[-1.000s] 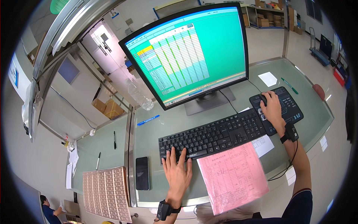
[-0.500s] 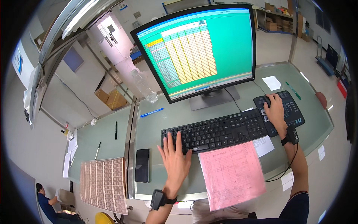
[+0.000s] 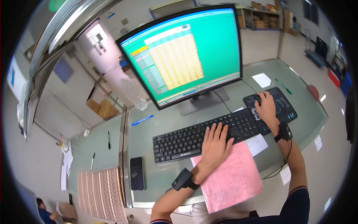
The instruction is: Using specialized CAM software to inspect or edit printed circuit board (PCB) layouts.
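Note:
My left hand (image 3: 215, 149) lies over the right half of a black keyboard (image 3: 177, 145), fingers stretched out and holding nothing. Its fingertips rest on or just above the keys; which ones, I cannot tell. Under that wrist lies a pink form in a clear sleeve (image 3: 235, 179), overlapping a white paper (image 3: 256, 145). My right hand (image 3: 267, 108) is curled over a black mouse, mostly hidden beneath the fingers, on a dark mouse pad (image 3: 286, 108). Behind the keyboard stands a monitor (image 3: 220, 48) showing a yellow and white table on green.
Left of the keyboard are a phone (image 3: 137, 173) and a blue pen (image 3: 142, 120). A clear bottle (image 3: 141, 103) stands beside the monitor. Brown printed sheets (image 3: 100, 192) lie on the left desk. A green pen (image 3: 284, 86) lies far right. Another person (image 3: 45, 214) is at the lower left.
My left hand has moved right, from the keyboard's left end to its right half, partly covering the pink form. My right hand stays on the mouse. The whole view has shifted slightly.

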The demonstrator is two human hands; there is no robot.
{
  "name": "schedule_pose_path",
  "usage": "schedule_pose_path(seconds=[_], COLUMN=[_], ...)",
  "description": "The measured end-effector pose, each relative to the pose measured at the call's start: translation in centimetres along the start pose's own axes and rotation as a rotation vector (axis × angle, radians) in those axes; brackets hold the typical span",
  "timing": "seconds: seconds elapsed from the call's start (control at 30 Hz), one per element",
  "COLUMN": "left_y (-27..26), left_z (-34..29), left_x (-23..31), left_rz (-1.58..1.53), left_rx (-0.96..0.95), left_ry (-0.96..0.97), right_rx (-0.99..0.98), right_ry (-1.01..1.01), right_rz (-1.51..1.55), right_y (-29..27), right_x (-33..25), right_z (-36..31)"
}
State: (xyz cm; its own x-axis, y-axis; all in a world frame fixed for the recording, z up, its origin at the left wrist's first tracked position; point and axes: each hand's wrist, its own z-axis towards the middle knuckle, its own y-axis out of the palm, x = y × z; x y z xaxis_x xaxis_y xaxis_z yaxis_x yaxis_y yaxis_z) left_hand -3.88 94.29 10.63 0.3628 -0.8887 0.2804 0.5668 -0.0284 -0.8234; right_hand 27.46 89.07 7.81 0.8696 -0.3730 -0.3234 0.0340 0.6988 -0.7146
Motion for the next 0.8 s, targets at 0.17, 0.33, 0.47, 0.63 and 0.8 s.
schedule_pose_path(seconds=[0.17,0.33,0.47,0.63,0.8], left_y=[0.1,0.4,0.6,0.6,0.3], left_z=[-0.7,0.0,-0.2,-0.3,-0.4], left_x=[0.5,0.8,0.3,0.2,0.3], left_rz=[0.065,0.009,0.017,-0.027,-0.019], left_rx=[0.021,0.018,0.020,0.041,0.041], left_ry=[0.026,0.037,0.039,0.051,0.054], right_rx=[0.007,0.015,0.000,0.011,0.023], right_ry=[-0.041,-0.059,-0.039,-0.050,-0.069], right_rz=[0.019,0.007,-0.004,-0.012,0.001], right_y=[0.5,-0.5,0.1,0.1,-0.2], right_x=[-0.2,0.1,-0.4,-0.4,-0.5], right_z=[0.3,0.9,0.7,0.7,0.8])
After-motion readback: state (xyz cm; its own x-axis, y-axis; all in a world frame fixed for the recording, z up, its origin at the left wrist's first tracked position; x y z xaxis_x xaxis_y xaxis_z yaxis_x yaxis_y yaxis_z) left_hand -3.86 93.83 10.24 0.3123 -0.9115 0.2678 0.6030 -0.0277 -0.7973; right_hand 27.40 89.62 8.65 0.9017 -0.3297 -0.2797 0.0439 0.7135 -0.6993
